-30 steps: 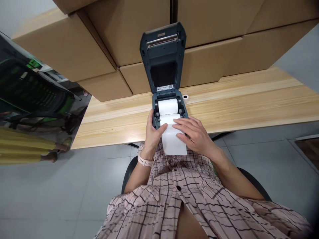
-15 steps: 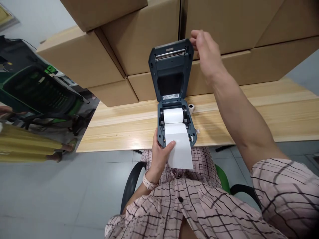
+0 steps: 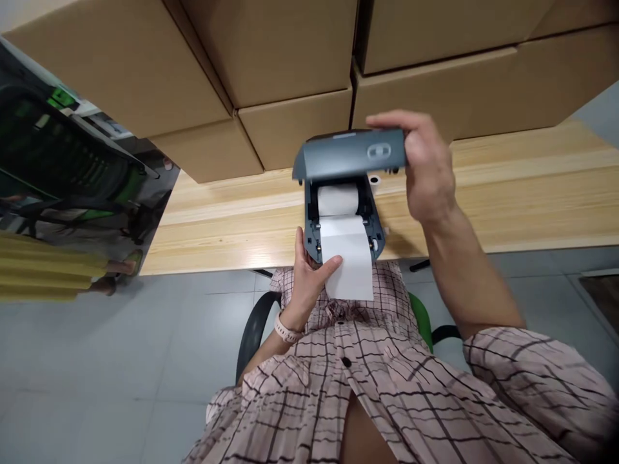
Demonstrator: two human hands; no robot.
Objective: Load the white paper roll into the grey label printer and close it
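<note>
A dark blue-grey label printer sits at the table's front edge with its lid part-way down over the base. Inside lies a white paper roll, and its paper strip runs out over the front and hangs past the table edge. My left hand is at the printer's front left corner, its thumb pressing on the strip and the other fingers beside or under the base, partly hidden. My right hand grips the lid's right side, thumb and fingers around its edge.
Stacked cardboard boxes stand along the back of the wooden table. A small white roll is just right of the printer. At the left are a dark chair and a person in yellow clothing.
The printer's lid has swung from upright down toward the base, with my right hand moving down along with it. My left hand keeps its thumb on the paper. The view has shifted slightly.
</note>
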